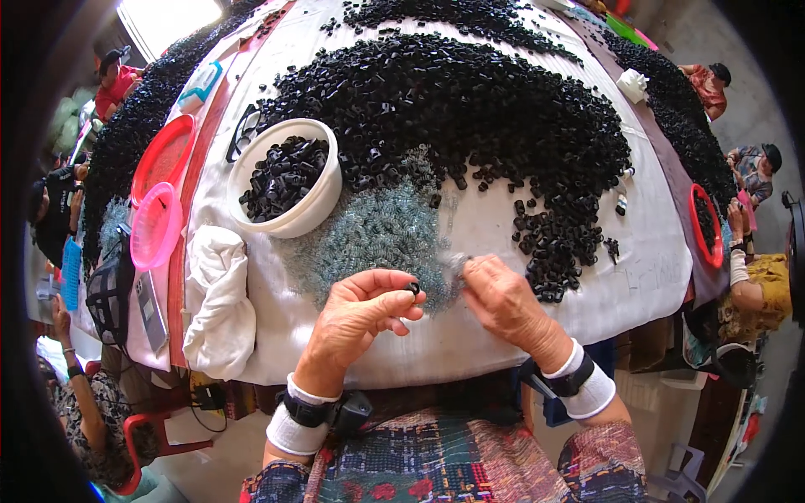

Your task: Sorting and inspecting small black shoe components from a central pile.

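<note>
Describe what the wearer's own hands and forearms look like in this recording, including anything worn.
The left hand and right hand are ungloved. Each wrist has a white fabric band with a black strap around it; a black boxy device sits at the left strap. Multicoloured patterned cloth sleeves show farther up.

On the surface (641,289), a heap of parts (470,109) was spread behind and to the right of a pile of springs (377,239). Left of the springs, a bowl (295,226) was filled with similar pieces (289,172); before it, a bundled cloth (218,298) was placed, with a phone (152,312) laid farther left.
</note>
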`<state>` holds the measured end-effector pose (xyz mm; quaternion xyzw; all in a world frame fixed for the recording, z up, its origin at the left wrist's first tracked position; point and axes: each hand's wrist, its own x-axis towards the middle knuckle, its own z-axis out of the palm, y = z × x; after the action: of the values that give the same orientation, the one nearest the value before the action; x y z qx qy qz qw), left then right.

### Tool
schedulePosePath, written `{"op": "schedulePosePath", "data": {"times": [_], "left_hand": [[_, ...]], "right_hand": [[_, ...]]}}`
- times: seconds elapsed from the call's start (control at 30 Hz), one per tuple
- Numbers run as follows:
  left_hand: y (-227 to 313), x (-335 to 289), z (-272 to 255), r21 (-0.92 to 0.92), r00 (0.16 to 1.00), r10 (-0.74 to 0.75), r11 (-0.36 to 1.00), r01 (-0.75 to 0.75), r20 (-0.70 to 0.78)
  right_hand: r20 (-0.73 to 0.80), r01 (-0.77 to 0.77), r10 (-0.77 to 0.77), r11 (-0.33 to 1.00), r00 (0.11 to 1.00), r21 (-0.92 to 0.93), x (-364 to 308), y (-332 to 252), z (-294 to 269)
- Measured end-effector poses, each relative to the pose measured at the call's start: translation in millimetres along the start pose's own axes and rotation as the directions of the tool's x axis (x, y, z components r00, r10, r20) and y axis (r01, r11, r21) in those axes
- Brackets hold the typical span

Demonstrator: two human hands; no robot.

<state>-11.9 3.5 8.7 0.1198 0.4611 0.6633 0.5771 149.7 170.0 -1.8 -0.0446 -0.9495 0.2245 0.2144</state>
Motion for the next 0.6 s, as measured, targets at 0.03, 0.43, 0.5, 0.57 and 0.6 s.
{"op": "schedulePosePath", "data": {"times": [0.03, 0.43, 0.5, 0.57, 0.6], "left_hand": [[-0.5, -0.7, 0.0, -0.005, 1.000, 0.000, 1.000, 0.000, 0.002], [-6.1, -0.6, -0.1, -0.033, 0.997, -0.061, 0.997, 0.063, 0.046], [-5.3, -0.5, 0.1, -0.017, 0.997, -0.059, 0.998, 0.060, 0.048], [-5.3, -0.1, -0.3, -0.028, 0.997, -0.057, 0.998, 0.058, 0.044], [-5.3, 0.5, -0.5, -0.035, 0.998, -0.053, 0.998, 0.055, 0.042]], "right_hand": [[-0.050, -0.045, 0.044, 0.999, 0.998, -0.015, -1.9, 4.5, -2.8], [-0.211, -0.275, 0.248, 0.955, 0.946, -0.111, -3.8, 38.6, -28.1], [-0.229, -0.269, 0.235, 0.954, 0.945, -0.130, 0.2, 39.5, -27.9], [-0.207, -0.241, 0.216, 0.965, 0.954, -0.105, 4.0, 38.8, -25.9], [-0.203, -0.241, 0.217, 0.965, 0.955, -0.106, 4.4, 38.0, -25.2]]}}
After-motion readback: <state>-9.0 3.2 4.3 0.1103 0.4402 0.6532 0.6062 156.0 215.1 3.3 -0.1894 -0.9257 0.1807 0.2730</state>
